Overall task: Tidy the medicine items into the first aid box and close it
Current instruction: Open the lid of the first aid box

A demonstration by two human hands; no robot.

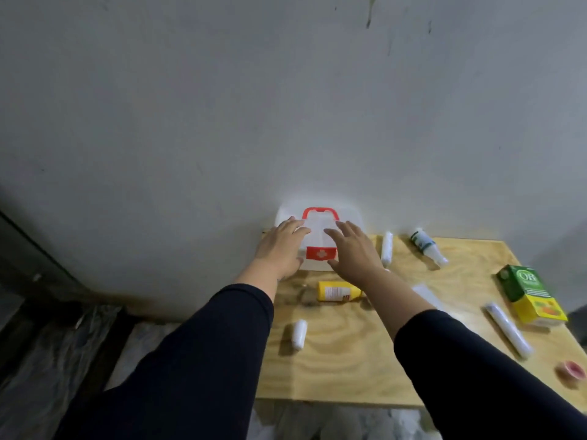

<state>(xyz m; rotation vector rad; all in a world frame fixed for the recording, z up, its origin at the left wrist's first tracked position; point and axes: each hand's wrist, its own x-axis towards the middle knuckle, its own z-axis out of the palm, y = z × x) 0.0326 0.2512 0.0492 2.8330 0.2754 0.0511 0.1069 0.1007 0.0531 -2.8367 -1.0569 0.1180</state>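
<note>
A white first aid box [317, 227] with a red handle and a red cross latch stands closed against the wall at the table's far left. My left hand [281, 247] rests flat on its left side. My right hand [352, 250] hovers over its right side, fingers spread. A yellow bottle [338, 291] lies just in front of the box. White bandage rolls lie on the table [300, 335] [387, 250] [508, 328]. A green-labelled white bottle [427, 247] lies on its side at the back. A green and yellow carton [530, 295] sits at the right.
The wooden table [349, 360] stands against a grey wall. A pink tape roll [571, 369] sits at its right edge, and a clear flat packet [427, 295] lies behind my right forearm. Crumpled plastic sheeting [63, 344] covers the floor on the left.
</note>
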